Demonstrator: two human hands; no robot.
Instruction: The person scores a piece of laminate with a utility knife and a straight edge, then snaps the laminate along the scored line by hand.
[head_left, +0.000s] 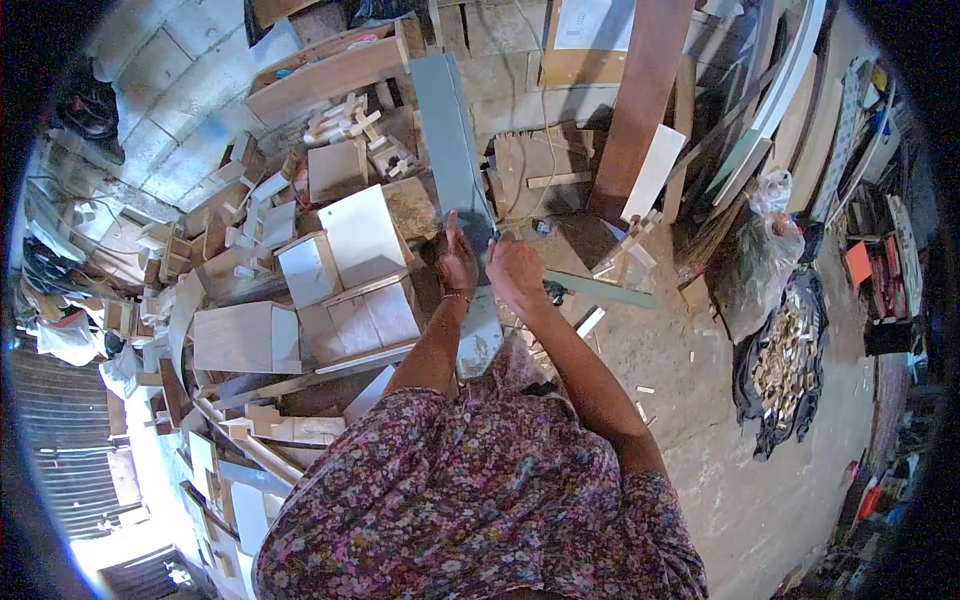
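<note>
A long grey board (450,140) stretches away from me at the middle of the view, its near part between my hands. My left hand (457,262) lies along its left edge, thumb and at least one finger extended and apart. On the right side, my right hand (515,268) is closed, its fingers pinched at the board's edge around something thin and too small to make out. A narrow greenish strip (600,289) juts out to the right beyond my right hand. Below the hands a pale, stained surface (480,345) shows.
Wooden boxes (248,338) and white panels (362,236) crowd the left. Tall boards (640,100) lean against the back wall. On the right, a black plastic sheet (770,420) holds small wood pieces, near a clear plastic bag (765,250). Scraps lie on the floor.
</note>
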